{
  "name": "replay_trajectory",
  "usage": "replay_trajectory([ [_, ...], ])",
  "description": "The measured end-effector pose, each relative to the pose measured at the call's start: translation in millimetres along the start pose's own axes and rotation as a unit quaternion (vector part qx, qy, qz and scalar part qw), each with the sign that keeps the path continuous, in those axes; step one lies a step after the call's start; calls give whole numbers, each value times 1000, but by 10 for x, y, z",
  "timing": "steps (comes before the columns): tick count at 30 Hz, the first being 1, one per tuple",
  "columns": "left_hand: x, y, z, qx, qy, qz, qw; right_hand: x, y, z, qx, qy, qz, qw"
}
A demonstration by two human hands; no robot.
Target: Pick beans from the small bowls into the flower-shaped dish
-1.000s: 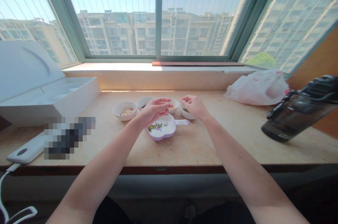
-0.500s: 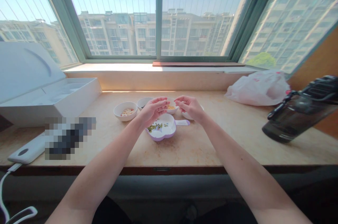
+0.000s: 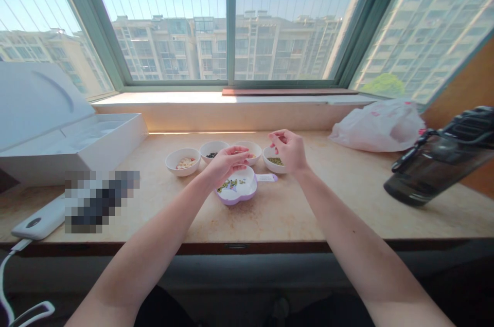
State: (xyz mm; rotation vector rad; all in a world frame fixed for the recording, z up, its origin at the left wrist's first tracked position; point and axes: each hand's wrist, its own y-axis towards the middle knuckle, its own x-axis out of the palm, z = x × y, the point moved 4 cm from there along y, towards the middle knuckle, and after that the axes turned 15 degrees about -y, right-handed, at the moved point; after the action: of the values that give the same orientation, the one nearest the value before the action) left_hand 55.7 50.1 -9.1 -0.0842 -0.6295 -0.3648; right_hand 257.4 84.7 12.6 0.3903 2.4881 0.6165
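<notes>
My right hand (image 3: 290,150) is above a white bowl of green beans (image 3: 275,161), thumb and fingertips pinched together; anything between them is too small to make out. Over the back edge of a white dish with a purple rim (image 3: 239,199) hovers my left hand (image 3: 228,163), its fingers curled together. Whatever it may hold is hidden. Green beans (image 3: 231,183) and a few other small pieces lie scattered in the dish, which has a purple-edged handle (image 3: 266,178) pointing right. Behind the left hand a white bowl (image 3: 254,148) is partly covered.
A bowl of pale slices (image 3: 186,163) and a bowl of dark beans (image 3: 211,154) stand to the left. An open white box (image 3: 111,134) and a white power bank (image 3: 40,219) with a cable are farther left. At right are a plastic bag (image 3: 380,126) and a dark bottle (image 3: 428,167).
My right hand has moved away from the left hand, right and slightly up, uncovering the bowl of green beans. My left hand has stayed nearly in place, shifting slightly.
</notes>
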Motion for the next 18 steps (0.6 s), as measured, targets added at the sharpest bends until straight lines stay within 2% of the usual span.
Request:
replay_trajectory([
  [3, -1, 0, 3, -3, -8, -5, 1000, -154, 117, 125, 9, -19, 92, 996],
  [5, -4, 4, 0, -5, -13, -8, 1000, -161, 131, 139, -7, -22, 101, 995],
  [7, -9, 7, -2, -3, -16, -8, 1000, -75, 92, 95, -30, -5, 45, 999],
  [9, -13, 8, -1, 1, -19, -7, 1000, 69, 2, 12, -47, 33, -62, 996],
  [11, -21, 12, -5, 4, -19, -6, 1000, 212, -118, -81, -60, 66, -181, 979],
  [13, -36, 21, -15, 4, -12, -3, 1000, 304, -223, -156, -71, 94, -258, 959],
  [15, -57, 32, -30, 6, -2, 3, 1000, 340, -276, -191, -71, 107, -281, 951],
  [18, -87, 42, -50, 9, 15, 19, 1000, 344, -282, -178, -56, 86, -269, 957],
])
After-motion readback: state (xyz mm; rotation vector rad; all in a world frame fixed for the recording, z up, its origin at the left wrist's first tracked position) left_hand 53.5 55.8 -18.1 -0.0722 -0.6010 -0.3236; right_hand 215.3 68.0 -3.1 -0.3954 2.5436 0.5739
